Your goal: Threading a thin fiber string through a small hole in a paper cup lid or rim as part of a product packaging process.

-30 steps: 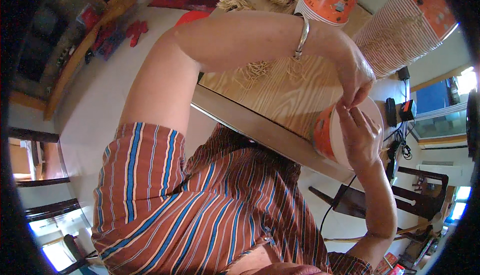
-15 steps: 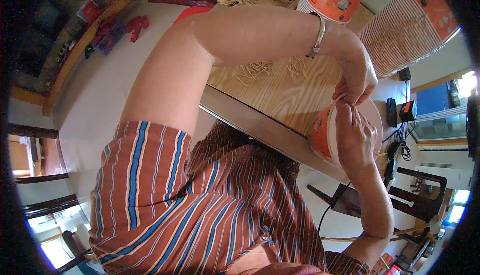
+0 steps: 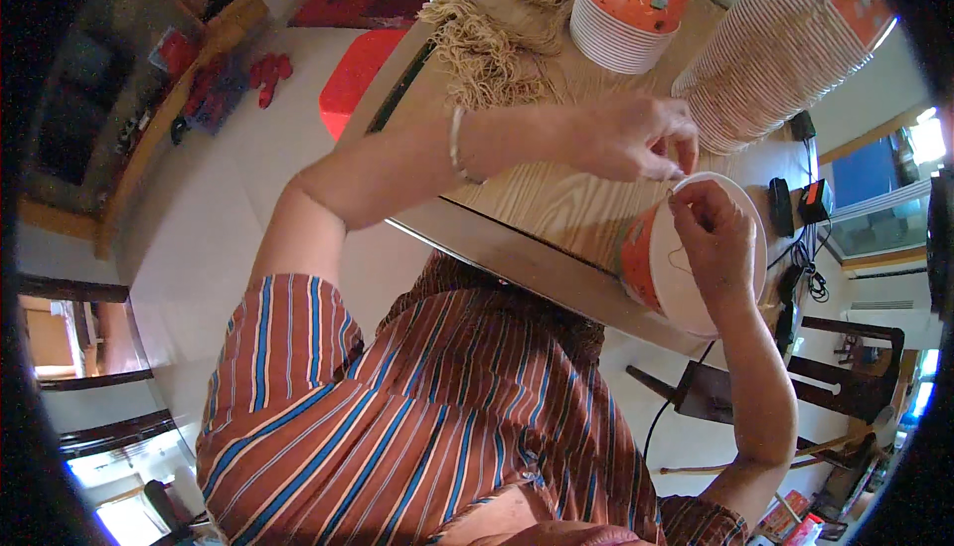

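Note:
A paper tub (image 3: 641, 260) with an orange printed side lies tilted at the table's right front edge, its white mouth turned up toward me. My left hand (image 3: 651, 139), with a bracelet on its wrist, comes across from the left and pinches at the tub's far rim. Fingertips of my right hand (image 3: 715, 233) are closed just beside it, over the mouth. A thin tan cord (image 3: 675, 260) loops down from my right fingers against the white inside. Where the cord meets the rim, my fingers partly hide it.
Behind stand a short stack of tubs (image 3: 626, 44) and a longer, leaning stack (image 3: 765, 64). Bundles of tan cord (image 3: 477, 54) lie on the wooden table (image 3: 537, 203). Black adapters (image 3: 781, 206) and cables are at right, a red stool (image 3: 360, 79) at left, a dark chair (image 3: 845, 372) beyond.
My hands, pressed together at the rim before, are now slightly apart. The left forearm has drawn lower and leftward, uncovering the cord bundles. A loop of cord now shows inside the tub.

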The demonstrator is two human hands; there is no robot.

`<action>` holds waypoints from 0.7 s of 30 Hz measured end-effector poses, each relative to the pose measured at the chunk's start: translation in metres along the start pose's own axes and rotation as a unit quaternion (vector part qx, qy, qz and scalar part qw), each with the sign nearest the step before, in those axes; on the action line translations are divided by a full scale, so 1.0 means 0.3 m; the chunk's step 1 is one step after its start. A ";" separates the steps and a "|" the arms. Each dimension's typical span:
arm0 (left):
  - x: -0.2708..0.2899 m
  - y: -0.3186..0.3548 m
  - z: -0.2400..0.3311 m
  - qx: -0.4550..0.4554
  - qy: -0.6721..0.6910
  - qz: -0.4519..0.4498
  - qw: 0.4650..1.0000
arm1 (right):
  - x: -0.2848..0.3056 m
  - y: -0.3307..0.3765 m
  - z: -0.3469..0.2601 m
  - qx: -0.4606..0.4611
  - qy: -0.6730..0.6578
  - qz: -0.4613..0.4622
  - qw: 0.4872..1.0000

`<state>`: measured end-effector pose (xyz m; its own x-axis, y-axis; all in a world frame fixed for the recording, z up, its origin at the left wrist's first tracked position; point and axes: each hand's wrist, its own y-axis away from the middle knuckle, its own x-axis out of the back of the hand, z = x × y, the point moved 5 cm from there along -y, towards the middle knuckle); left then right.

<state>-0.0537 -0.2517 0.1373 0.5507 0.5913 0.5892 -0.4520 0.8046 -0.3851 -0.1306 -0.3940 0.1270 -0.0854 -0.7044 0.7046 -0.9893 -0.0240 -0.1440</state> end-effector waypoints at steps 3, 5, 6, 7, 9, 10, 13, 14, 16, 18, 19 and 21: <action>-0.027 0.056 -0.002 0.055 0.006 0.016 0.998 | -0.012 -0.027 0.038 -0.039 -0.059 -0.030 0.997; -0.041 0.075 -0.019 0.090 0.005 0.032 0.995 | -0.021 -0.031 0.044 -0.062 -0.081 -0.047 0.994; -0.050 0.074 -0.023 0.078 0.027 0.039 0.996 | -0.019 -0.030 0.036 -0.057 -0.076 -0.042 0.995; -0.051 0.071 -0.021 0.067 0.050 0.046 0.996 | -0.016 -0.031 0.027 -0.051 -0.072 -0.037 0.995; -0.049 0.068 -0.017 0.052 0.051 0.046 0.996 | -0.013 -0.025 0.016 -0.095 -0.102 -0.044 0.989; -0.048 0.066 -0.012 0.038 0.053 0.046 0.997 | -0.013 -0.019 0.020 -0.140 -0.133 -0.052 0.980; -0.049 0.064 -0.006 0.054 0.042 0.030 0.997 | -0.010 -0.009 0.020 -0.196 -0.184 -0.083 0.959; -0.048 0.065 -0.006 0.055 0.041 0.031 0.997 | -0.010 -0.012 0.023 -0.195 -0.185 -0.085 0.959; -0.045 0.064 -0.005 0.035 0.045 0.027 0.998 | -0.015 -0.016 0.027 -0.185 -0.238 -0.111 0.947; -0.052 0.060 -0.023 0.036 0.065 0.021 0.997 | -0.012 -0.012 0.030 -0.191 -0.262 -0.118 0.938; -0.056 0.057 -0.030 0.040 0.084 0.015 0.996 | -0.015 -0.009 0.034 -0.196 -0.287 -0.129 0.929; -0.060 0.052 -0.048 0.057 0.112 0.000 0.992 | -0.015 -0.009 0.043 -0.199 -0.295 -0.132 0.925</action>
<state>-0.0605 -0.2490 0.1103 0.6874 0.5986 0.4113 -0.5211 0.8010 -0.2948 -0.1261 -0.3998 0.1151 0.1281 -0.9788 0.1600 -0.9417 -0.0695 0.3292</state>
